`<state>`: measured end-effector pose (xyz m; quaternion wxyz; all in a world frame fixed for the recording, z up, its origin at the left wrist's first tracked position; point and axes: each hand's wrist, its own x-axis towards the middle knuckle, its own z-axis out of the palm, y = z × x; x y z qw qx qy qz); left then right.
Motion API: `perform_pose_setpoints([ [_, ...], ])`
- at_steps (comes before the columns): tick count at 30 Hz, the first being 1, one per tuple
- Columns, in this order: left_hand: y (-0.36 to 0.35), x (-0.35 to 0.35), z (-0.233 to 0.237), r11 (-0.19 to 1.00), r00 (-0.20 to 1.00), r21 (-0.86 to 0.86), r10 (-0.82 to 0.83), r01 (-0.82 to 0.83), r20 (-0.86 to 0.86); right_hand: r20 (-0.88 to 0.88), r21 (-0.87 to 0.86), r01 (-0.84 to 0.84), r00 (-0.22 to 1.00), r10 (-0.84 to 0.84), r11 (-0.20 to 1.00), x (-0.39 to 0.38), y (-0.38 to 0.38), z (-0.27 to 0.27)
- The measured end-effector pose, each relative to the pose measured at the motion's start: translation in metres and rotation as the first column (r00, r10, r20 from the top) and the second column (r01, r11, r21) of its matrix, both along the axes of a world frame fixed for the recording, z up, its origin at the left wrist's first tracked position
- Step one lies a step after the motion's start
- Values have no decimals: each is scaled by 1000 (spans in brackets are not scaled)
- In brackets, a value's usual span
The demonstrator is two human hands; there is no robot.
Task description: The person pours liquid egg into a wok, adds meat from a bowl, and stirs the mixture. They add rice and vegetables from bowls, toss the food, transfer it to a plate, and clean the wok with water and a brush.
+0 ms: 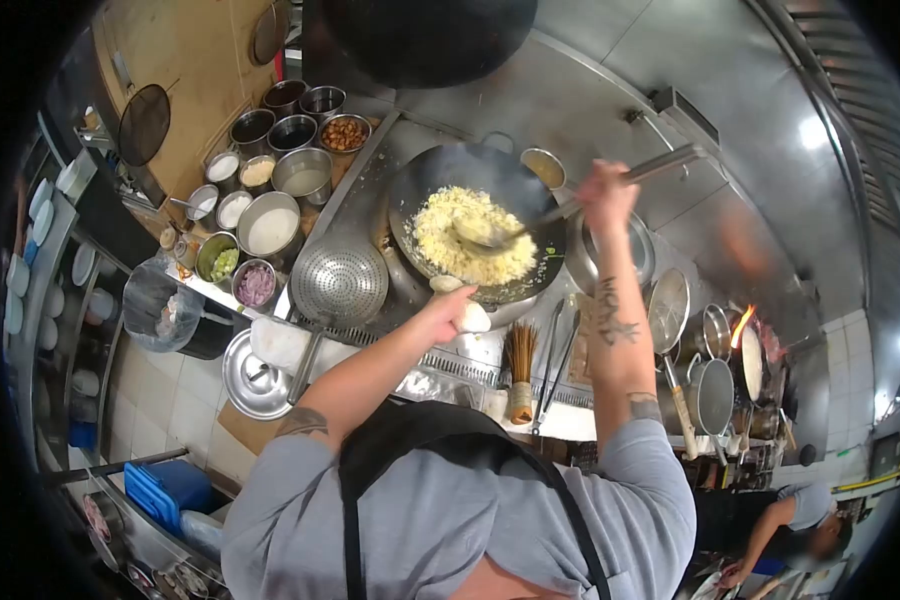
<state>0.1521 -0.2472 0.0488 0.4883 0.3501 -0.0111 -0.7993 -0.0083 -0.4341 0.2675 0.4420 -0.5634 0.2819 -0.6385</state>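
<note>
A black wok (425,165) sits on the stove with yellow-white fried rice (475,210) in it, and haze hangs over it. My right hand (608,195) is closed round the long metal handle of a wok ladle (545,218). The ladle's bowl rests in the rice, and its handle end points up to the right. At the wok's near edge, my left hand (450,312) is closed on a white cloth (473,319). The cloth is against the near rim; any wok handle under it is hidden.
Left of the wok lie a perforated strainer (340,282) and several metal seasoning pots (304,175). A bamboo brush (521,365) and tongs (560,355) are at the near edge. On the right, a flame (742,325) burns near hanging pans (713,395); another person (775,530) bends over at lower right.
</note>
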Motion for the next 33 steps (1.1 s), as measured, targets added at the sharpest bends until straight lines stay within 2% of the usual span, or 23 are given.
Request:
perform_pose_setpoints([
  [1, 4, 3, 1, 1000, 998, -9, -6, 6, -63, 65, 53, -12, 998, 8, 999, -19, -15, 2],
  [3, -9, 2, -16, 1000, 1000, 12, -22, 21, 20, 148, 32, 49, 988, -53, 998, -47, -22, 22],
  [5, -20, -7, -48, 996, 997, 62, -64, 62, 34, 229, 95, 103, 966, -122, 990, -35, -9, 4],
  [6, -24, -7, -66, 987, 986, 56, -150, 154, -68, 245, 167, 124, 956, -162, 978, -17, 1, -17],
  [7, -5, -13, -29, 987, 993, 153, -54, 38, 100, 260, 223, 139, 945, -197, 965, -10, 6, -28],
  [10, 59, -17, 44, 988, 965, 130, 49, -85, 256, 146, 266, -71, 989, 33, 961, -19, 28, 37],
  [11, 66, -24, 27, 987, 962, 59, 133, -151, 239, 113, 287, -143, 987, 114, 947, -23, 31, 52],
  [12, 65, -26, 29, 989, 978, 94, 91, -110, 187, 112, 280, -179, 982, 152, 943, -22, 29, 58],
  [14, 46, -27, 42, 981, 987, 179, 53, -80, 151, 49, 235, -46, 998, 36, 971, 1, 31, 48],
  [15, 20, -26, 15, 985, 989, 162, 41, -64, 145, 24, 193, 17, 999, -22, 981, 17, 34, 46],
  [16, 18, -23, 17, 984, 984, 159, 58, -85, 167, 19, 141, 41, 999, -44, 989, 28, 34, 30],
  [19, 63, -17, -3, 997, 968, 40, 56, -68, 245, 158, 58, 31, 987, -40, 998, 19, 18, -18],
  [20, 93, -18, 8, 995, 957, 72, 50, -74, 285, 184, 23, 35, 982, -39, 999, 11, 20, -8],
  [21, 122, -22, -23, 992, 976, -23, 129, -127, 177, 205, -6, 39, 978, -37, 999, 1, 26, 9],
  [22, 134, -30, -37, 978, 945, -104, 201, -179, 257, 279, -1, -162, 947, 156, 987, -13, 28, 30],
  [23, 140, -34, -44, 958, 904, -181, 272, -222, 331, 219, -14, -221, 951, 218, 975, -19, 28, 47],
  [24, 134, -31, 2, 980, 874, -103, 197, -168, 445, 194, 46, -196, 964, 183, 980, -13, 40, 67],
  [25, 116, -34, 21, 965, 901, 55, 217, -255, 375, 165, 109, -166, 975, 147, 980, -7, 50, 78],
  [26, 92, -32, 33, 969, 936, 122, 167, -213, 310, 98, 137, -94, 992, 81, 986, 0, 52, 72],
  [28, 33, -30, 20, 966, 968, 153, 182, -208, 170, 21, 102, 45, 999, -47, 994, 22, 50, 42],
  [29, 8, -28, -8, 983, 983, 95, 145, -156, 111, 136, 171, -15, 991, -8, 985, 33, 54, 29],
  [31, 30, -22, -27, 987, 963, -39, 158, -153, 221, 182, 122, -45, 983, 22, 991, 28, 38, -6],
  [33, 76, -30, -56, 982, 875, 1, 170, -191, 453, 280, 23, -118, 954, 107, 993, 6, 26, 1],
])
